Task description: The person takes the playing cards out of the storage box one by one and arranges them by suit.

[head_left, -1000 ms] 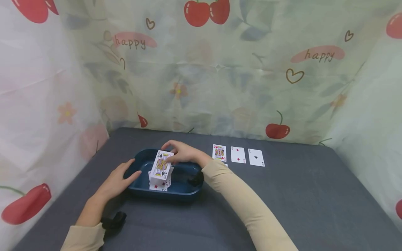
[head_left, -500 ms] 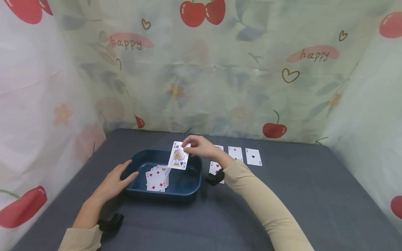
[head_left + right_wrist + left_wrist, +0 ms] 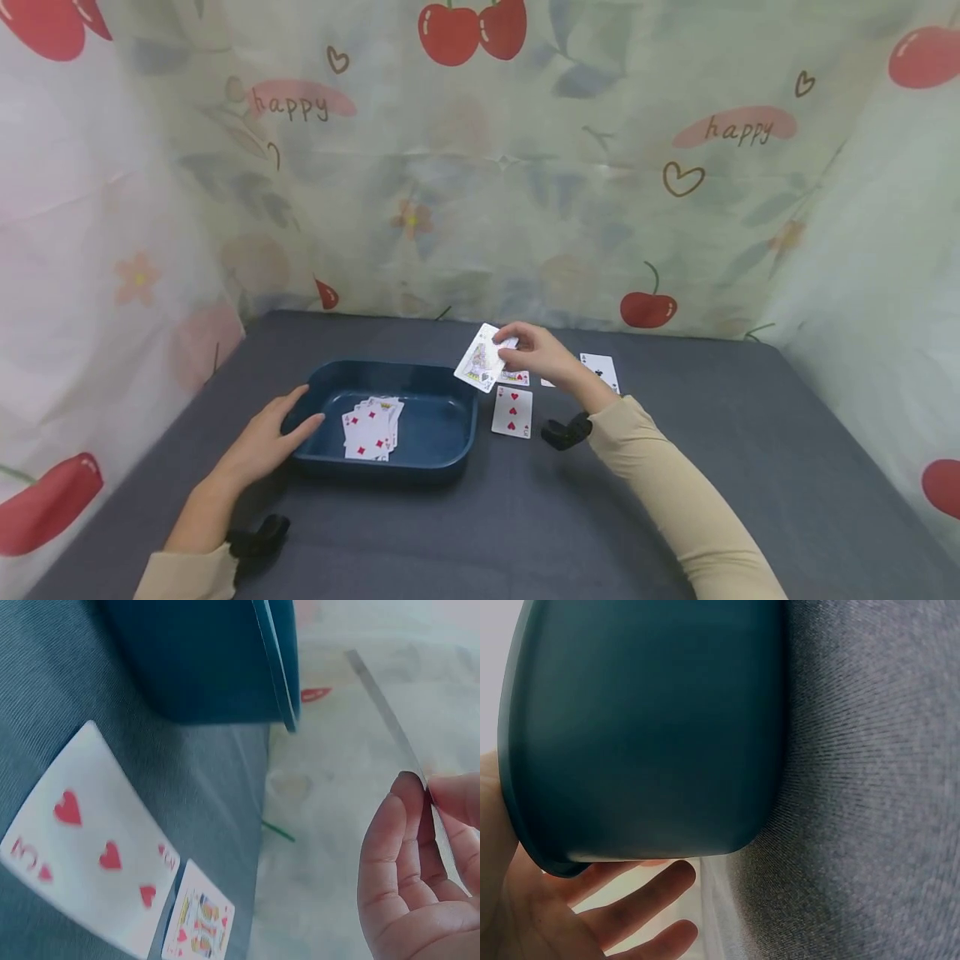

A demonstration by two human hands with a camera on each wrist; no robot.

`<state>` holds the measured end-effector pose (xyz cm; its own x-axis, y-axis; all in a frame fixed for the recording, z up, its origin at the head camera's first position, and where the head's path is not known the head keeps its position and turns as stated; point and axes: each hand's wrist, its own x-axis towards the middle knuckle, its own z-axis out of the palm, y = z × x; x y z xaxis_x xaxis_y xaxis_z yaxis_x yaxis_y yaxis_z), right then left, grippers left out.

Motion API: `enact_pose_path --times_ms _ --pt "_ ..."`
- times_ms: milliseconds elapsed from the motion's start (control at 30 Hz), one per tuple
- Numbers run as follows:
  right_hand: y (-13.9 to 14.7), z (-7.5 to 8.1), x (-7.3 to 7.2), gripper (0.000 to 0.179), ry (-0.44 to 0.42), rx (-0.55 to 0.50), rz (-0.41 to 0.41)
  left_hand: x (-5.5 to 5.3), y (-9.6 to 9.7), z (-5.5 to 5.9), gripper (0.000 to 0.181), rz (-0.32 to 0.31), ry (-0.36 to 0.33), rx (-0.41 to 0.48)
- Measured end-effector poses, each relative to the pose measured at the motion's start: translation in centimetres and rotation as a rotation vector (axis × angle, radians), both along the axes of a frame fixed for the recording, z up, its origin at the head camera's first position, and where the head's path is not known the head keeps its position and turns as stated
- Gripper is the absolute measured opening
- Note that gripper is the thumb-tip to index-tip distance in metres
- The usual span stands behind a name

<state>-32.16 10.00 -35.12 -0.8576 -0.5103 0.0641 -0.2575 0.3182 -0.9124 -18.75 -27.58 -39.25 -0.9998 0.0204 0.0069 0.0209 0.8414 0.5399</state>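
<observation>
right hand (image 3: 536,350) has a narrow pinch on one face card (image 3: 476,365), thumb against fingertips near an edge. card's tilted in the air by the far right corner of the blue tray (image 3: 435,425), near the three of hearts (image 3: 512,412) on the table (image 3: 450,542). left hand (image 3: 270,429) is at the tray's left rim, fingers loosely spread. card should be near weightless, thin, springy, probably slick, easy to crease; edge pinch with light pressure suits it

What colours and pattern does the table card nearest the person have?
White card, three red hearts down its middle; clearest in the right wrist view.
</observation>
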Motion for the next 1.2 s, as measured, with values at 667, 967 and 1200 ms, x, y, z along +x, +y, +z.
enact_pose_path --times_ms 667,967,1200 --pt "11.5 -2.2 -1.1 0.036 -0.007 0.013 -0.341 0.1 0.0 0.1 0.076 -0.006 0.006 0.008" --pt "15.3 -3.7 -1.4 0.042 -0.044 0.122 -0.533 0.3 0.1 0.1 0.077 0.005 -0.005 0.009" --pt "17.0 -4.8 -2.0 0.042 -0.059 0.145 -0.623 0.2 0.0 0.1 0.077 0.007 0.005 0.016"
